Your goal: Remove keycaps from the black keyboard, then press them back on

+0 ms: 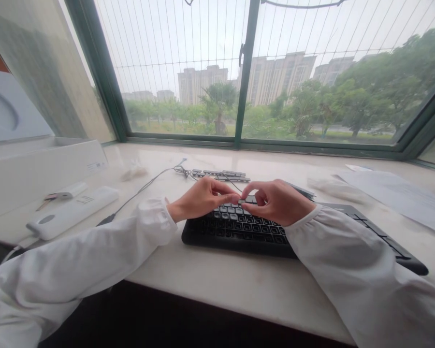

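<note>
A black keyboard point(239, 237) lies on the pale tabletop, with a patch of grey keycaps point(226, 212) at its upper left and bare black key sockets point(253, 227) around them. Above it my two hands meet fingertip to fingertip. My right hand point(281, 202) pinches a small keycap point(241, 201) between thumb and forefinger. From the other side, my left hand point(205, 198) is closed, its thumb and finger touching the same keycap. Behind the hands, loose keycaps point(221, 175) stand in rows on the table. My right hand and sleeve hide part of the keyboard.
A white power strip point(72, 212) and a key point(47, 199) lie at left, beside a white box point(39, 164). A dark cable point(141, 187) runs across the table. Papers point(398, 193) and a clear plastic bag point(335, 188) lie at right. A barred window point(239, 72) rises behind.
</note>
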Available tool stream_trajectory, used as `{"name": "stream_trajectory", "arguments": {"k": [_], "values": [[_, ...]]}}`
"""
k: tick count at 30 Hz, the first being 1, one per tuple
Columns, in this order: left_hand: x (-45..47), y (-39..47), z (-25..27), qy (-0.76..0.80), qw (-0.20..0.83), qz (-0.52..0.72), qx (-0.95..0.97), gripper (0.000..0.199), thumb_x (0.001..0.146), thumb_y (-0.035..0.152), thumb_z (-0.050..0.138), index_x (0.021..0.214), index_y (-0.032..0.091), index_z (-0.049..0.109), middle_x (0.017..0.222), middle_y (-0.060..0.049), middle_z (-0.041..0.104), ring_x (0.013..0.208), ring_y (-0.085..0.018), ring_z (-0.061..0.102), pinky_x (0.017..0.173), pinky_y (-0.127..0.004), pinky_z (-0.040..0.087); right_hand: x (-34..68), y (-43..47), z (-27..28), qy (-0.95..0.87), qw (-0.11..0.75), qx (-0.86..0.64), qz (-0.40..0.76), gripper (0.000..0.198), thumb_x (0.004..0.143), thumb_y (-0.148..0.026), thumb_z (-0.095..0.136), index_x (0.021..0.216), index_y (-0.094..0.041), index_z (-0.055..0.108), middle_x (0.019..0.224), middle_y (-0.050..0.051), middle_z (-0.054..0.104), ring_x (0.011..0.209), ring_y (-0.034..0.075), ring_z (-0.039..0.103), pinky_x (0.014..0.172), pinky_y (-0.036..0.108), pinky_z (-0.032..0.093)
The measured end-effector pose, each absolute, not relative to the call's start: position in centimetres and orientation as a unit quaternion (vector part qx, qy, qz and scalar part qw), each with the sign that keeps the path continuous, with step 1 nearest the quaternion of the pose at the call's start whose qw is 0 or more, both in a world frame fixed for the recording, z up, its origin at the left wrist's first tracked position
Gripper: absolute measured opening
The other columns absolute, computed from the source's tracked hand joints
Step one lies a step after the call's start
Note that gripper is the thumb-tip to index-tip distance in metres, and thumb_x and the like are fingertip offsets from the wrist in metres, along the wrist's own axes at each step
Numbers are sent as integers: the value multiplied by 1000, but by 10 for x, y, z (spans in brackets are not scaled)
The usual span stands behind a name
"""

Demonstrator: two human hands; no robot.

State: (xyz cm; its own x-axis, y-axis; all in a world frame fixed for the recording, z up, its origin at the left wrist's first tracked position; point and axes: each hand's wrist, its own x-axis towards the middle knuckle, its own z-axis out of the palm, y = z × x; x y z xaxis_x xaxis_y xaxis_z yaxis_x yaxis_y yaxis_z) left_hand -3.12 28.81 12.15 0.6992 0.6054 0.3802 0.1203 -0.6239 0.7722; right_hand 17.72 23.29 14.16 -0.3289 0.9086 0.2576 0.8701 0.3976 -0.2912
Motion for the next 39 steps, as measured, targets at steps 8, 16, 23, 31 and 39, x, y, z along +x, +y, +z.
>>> {"name": "stream_trajectory", "arguments": {"k": [8,16,23,31,39], "values": [[-31,285,119,232,288,358,857,27,85,41,67,89,17,77,79,-4,74,54,-7,51,45,-19,34,186,236,140,-831,108,-542,59,24,75,-41,66,90,-25,74,55,-6,56,48,8,46,56,22,35],[-30,280,118,227,195,343,891,18,86,33,66,85,19,77,74,1,73,53,-5,45,49,-19,34,178,230,142,-835,75,-544,26,20,75,-41,66,90,-31,76,58,-5,62,51,9,51,58,24,34],[-29,280,119,215,171,334,902,16,87,31,65,86,20,77,78,0,74,61,-7,56,56,-18,40,175,229,143,-831,69,-552,16,20,75,-42,66,89,-33,76,62,-5,65,56,11,54,59,25,34],[-33,280,118,177,109,300,931,20,91,32,59,93,21,76,82,-2,73,65,-9,61,58,-19,42,174,227,143,-837,63,-544,-6,19,77,-42,65,91,-35,76,64,-4,66,56,12,55,57,25,32],[-43,284,119,97,18,256,962,24,91,35,56,91,23,77,79,-1,70,54,-6,54,53,-20,38,176,225,147,-844,70,-533,6,17,79,-40,67,91,-34,76,60,-5,64,51,10,51,55,24,31]]}}
